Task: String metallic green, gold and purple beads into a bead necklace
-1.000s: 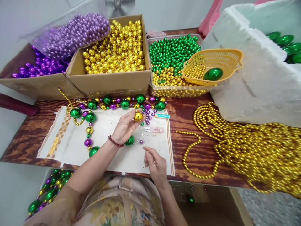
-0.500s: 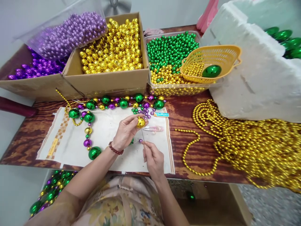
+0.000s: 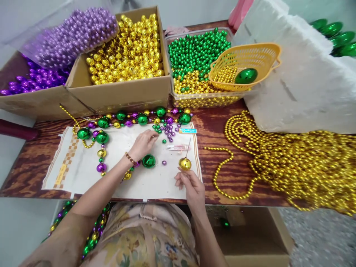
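Note:
My right hand [image 3: 191, 185] pinches a thin needle with a large gold bead [image 3: 185, 163] threaded on it, held just above the white cloth [image 3: 83, 170]. My left hand [image 3: 143, 142] reaches forward over the cloth, fingertips closed near the small loose purple and green beads [image 3: 167, 129]. A large green bead [image 3: 148, 160] lies beside my left wrist. A strung garland of green, gold and purple beads [image 3: 139, 118] runs along the cloth's far edge and down its left side.
Cardboard boxes of purple beads [image 3: 33, 79] and gold beads [image 3: 130, 40] stand at the back, beside a clear tub of green and gold beads [image 3: 197, 55] with a yellow basket [image 3: 244, 65]. A white foam box [image 3: 300, 70] and gold bead strands [image 3: 300, 167] fill the right. Small snips [image 3: 178, 147] lie on the cloth.
The gold bead has passed from my left hand onto the needle in my right, which moved right. My left hand let go and reached toward the small loose beads.

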`<state>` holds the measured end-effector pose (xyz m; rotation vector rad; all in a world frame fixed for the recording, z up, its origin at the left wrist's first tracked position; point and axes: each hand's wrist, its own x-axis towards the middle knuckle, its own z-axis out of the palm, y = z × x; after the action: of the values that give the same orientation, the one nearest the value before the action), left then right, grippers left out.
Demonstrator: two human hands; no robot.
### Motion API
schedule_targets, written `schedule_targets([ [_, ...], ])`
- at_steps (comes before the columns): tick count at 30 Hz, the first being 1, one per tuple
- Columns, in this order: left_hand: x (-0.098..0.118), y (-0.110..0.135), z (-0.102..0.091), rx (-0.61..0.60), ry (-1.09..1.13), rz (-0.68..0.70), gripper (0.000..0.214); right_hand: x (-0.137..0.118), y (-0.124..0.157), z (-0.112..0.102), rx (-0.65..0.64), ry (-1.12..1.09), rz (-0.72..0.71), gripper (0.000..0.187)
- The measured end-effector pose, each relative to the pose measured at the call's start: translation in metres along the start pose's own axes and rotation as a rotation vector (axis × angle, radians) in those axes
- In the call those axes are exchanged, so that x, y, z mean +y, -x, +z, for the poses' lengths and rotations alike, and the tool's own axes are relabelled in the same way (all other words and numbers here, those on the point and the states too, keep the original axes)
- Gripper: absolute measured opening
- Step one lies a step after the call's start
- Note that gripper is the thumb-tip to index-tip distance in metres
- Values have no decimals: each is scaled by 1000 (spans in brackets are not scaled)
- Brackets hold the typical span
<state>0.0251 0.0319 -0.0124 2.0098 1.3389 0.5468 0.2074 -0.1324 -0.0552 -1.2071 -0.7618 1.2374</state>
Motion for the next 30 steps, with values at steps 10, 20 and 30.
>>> schedule_targets([
  [10, 5, -24, 23, -340, -576, 197, 26, 17, -2, -9, 129, 37, 19, 15],
  [20, 8, -27, 21, -167, 578, -160, 15, 12, -4, -12, 72, 181, -31, 18],
  [30, 44, -3, 5, -143, 1480, -423, 20, -11, 0, -6, -90, 375, -169, 20],
])
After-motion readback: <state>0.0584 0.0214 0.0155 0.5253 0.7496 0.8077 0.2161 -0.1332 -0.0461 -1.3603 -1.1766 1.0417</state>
